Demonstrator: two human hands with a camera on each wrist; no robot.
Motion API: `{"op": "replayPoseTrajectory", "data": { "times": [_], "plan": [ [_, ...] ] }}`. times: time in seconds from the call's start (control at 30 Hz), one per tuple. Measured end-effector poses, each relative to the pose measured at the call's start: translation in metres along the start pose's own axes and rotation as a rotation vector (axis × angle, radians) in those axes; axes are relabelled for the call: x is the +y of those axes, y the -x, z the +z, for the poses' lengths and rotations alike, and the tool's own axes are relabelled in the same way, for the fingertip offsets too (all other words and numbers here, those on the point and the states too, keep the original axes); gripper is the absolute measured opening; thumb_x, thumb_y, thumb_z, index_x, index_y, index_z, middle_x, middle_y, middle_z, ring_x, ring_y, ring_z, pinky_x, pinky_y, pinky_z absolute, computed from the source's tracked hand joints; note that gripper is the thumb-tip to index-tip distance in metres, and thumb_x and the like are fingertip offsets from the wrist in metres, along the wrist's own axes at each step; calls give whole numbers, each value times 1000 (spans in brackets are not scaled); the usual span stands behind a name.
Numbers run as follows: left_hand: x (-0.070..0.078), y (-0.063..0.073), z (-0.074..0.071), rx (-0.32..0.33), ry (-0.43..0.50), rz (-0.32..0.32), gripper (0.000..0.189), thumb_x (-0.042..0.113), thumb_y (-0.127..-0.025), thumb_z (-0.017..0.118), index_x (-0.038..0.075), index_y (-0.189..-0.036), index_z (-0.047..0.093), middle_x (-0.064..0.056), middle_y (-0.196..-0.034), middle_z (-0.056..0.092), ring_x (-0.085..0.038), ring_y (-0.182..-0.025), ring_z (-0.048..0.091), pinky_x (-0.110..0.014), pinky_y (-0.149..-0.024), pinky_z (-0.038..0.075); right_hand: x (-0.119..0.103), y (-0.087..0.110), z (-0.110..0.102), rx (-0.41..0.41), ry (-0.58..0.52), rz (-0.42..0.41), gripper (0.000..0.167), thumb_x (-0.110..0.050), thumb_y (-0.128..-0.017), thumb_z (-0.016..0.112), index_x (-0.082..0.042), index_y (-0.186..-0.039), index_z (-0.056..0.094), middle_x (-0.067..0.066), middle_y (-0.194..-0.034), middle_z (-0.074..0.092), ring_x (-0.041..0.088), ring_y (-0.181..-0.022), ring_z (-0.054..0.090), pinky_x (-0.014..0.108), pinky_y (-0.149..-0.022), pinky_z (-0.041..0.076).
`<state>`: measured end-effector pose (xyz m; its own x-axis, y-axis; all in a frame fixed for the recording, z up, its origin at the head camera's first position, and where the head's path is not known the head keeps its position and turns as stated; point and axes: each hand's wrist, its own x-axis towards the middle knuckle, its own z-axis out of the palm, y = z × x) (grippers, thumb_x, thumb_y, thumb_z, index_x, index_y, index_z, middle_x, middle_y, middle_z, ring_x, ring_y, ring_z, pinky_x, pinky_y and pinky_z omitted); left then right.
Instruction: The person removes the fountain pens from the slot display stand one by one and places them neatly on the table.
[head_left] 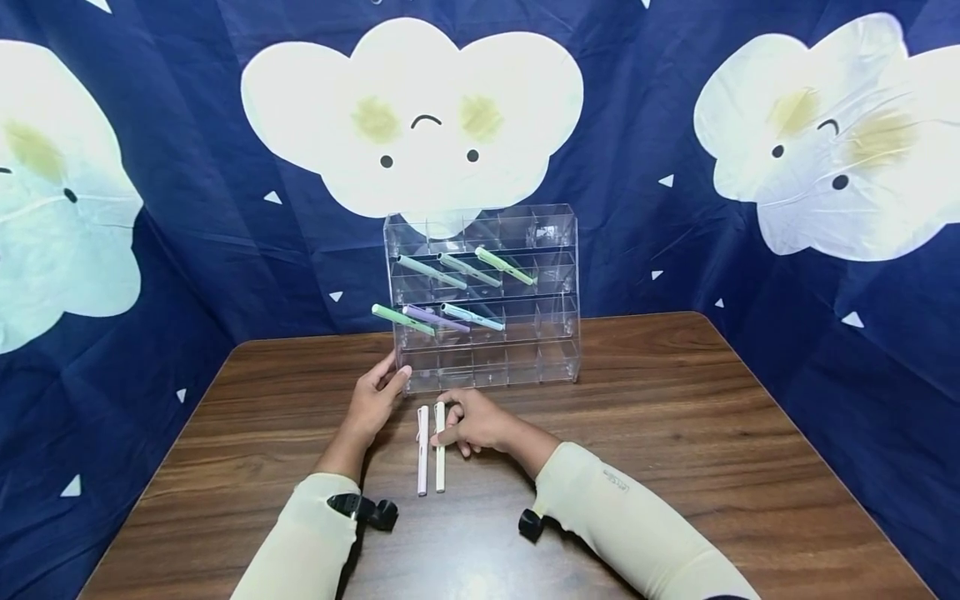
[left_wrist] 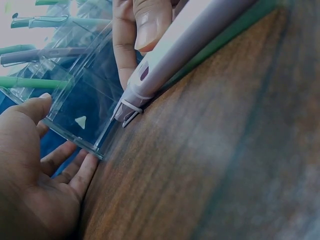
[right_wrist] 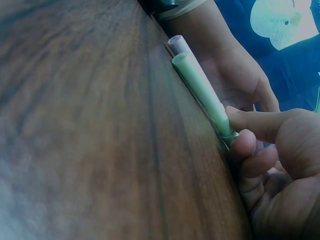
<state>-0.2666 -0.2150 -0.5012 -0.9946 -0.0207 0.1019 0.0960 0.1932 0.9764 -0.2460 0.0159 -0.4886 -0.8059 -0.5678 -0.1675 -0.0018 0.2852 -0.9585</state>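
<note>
A clear acrylic pen rack point(head_left: 487, 364) with stepped compartments stands on the table. My left hand point(head_left: 375, 400) holds its lower left corner, thumb at the front and fingers along the side and base; the left wrist view shows this hand point(left_wrist: 45, 180) close up. My right hand point(head_left: 480, 421) pinches a pale green pen point(head_left: 440, 475) near its clip end, and the pen lies on the table. In the right wrist view, thumb and fingertips meet on this pen point(right_wrist: 200, 87). Just left of it lies a pale lilac pen point(head_left: 423, 458), beside my right hand.
The rack's middle tiers bear slanted pens: a green pen point(head_left: 401, 318), a purple pen point(head_left: 435, 318) and a light blue pen point(head_left: 472, 317) below, with more greenish ones above, including a bright green pen point(head_left: 504, 265). A blue cloud-print curtain point(head_left: 637, 275) hangs behind the wooden table point(head_left: 675, 433).
</note>
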Motion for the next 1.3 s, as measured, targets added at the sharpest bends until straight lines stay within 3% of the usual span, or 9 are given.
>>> {"op": "replayPoseTrajectory", "data": {
  "times": [0.2, 0.53, 0.83, 1.1, 1.3],
  "plan": [
    [2, 2, -2, -26, -15, -9, 61, 30, -113, 64, 21, -169, 43, -19, -167, 52, -31, -144, 57, -13, -95, 54, 2, -1, 2, 0, -2, -15, 82, -4, -89, 89, 8, -157, 44, 0, -72, 65, 11, -43, 52, 22, -38, 40],
    [-1, 0, -2, -16, -19, -1, 62, 31, -113, 64, 20, -169, 42, -22, -165, 53, -14, -131, 62, -14, -94, 56, 2, -1, 0, -8, -15, -14, 80, -7, -93, 87, 6, -159, 43, 0, -76, 65, 11, -44, 54, 21, -39, 37],
    [1, 2, -1, -11, -14, -4, 60, 28, -113, 64, 19, -169, 43, -22, -165, 54, -21, -136, 61, -12, -92, 55, 2, 1, 0, -6, -78, 33, 73, -8, -96, 85, 0, -157, 46, 2, -81, 66, 12, -46, 55, 20, -40, 33],
    [2, 2, -2, -5, -9, -20, 60, 29, -112, 65, 20, -168, 45, -21, -164, 55, -16, -132, 62, -13, -92, 56, 2, 0, -2, -22, -88, 20, 74, -9, -96, 85, 1, -157, 45, 1, -81, 67, 12, -46, 55, 20, -39, 33],
    [0, 1, -1, -11, -21, -12, 61, 30, -113, 64, 19, -169, 43, -22, -164, 54, -27, -140, 59, -11, -93, 54, 1, 3, -4, -11, -107, 17, 68, -13, -100, 81, 3, -156, 46, 2, -82, 66, 12, -50, 58, 21, -42, 39]
  ]
}}
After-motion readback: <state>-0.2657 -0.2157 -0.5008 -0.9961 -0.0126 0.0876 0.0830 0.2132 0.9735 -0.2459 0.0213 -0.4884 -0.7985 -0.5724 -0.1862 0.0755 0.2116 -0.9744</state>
